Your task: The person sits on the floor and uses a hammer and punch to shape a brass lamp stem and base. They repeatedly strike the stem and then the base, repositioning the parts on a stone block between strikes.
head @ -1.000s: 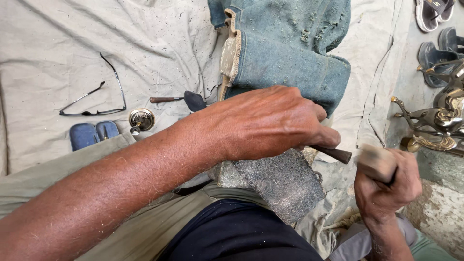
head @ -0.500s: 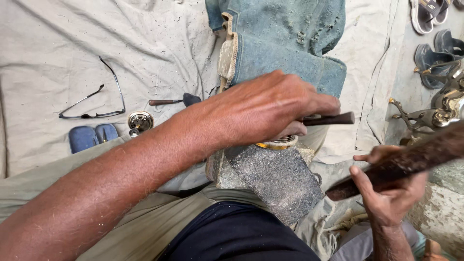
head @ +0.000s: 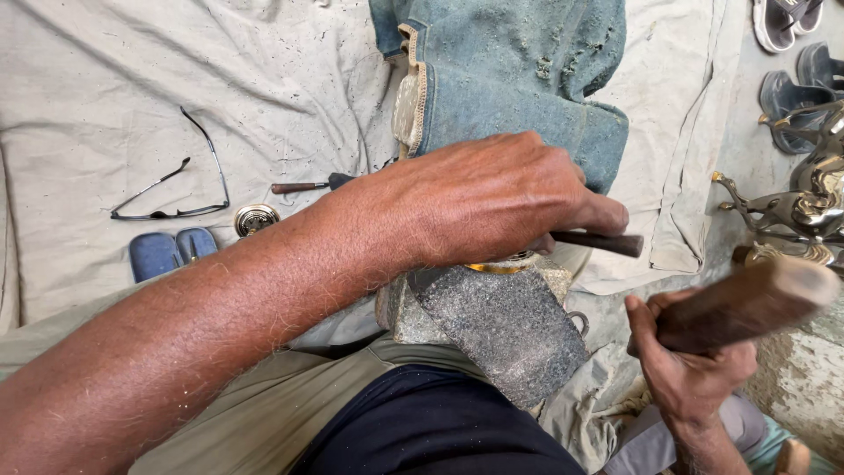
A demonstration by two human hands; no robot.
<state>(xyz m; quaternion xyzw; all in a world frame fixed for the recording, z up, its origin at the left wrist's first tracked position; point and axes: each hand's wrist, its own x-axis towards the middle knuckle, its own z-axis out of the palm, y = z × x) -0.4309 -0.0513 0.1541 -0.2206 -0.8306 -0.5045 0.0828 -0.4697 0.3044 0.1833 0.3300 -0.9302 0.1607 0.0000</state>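
The left hand is clenched, knuckles up, fingers curled around a dark rod-like tool whose end sticks out to the right past the fingertips. The working end of that tool is hidden under the palm. Just below the hand sits a brass-coloured ring-shaped piece; only its edge shows, resting on top of a grey stone block. Whether the tool touches the piece cannot be told. The block lies on the person's lap, over olive trousers, tilted toward the lower right.

The right hand is at the lower right, fingers wrapped tightly around a thick wooden mallet. The mallet points up and to the right, is blurred, and stands apart from the rod tool, to its right and lower.

Beyond the left hand, a folded blue denim cloth lies on a pale canvas sheet that covers the ground. To the left of the forearm lie a pair of spectacles, a small round metal lid, a thin wooden-handled tool and a blue case, all well apart from the hands. At the right edge stand brass figures; sandals lie above them.
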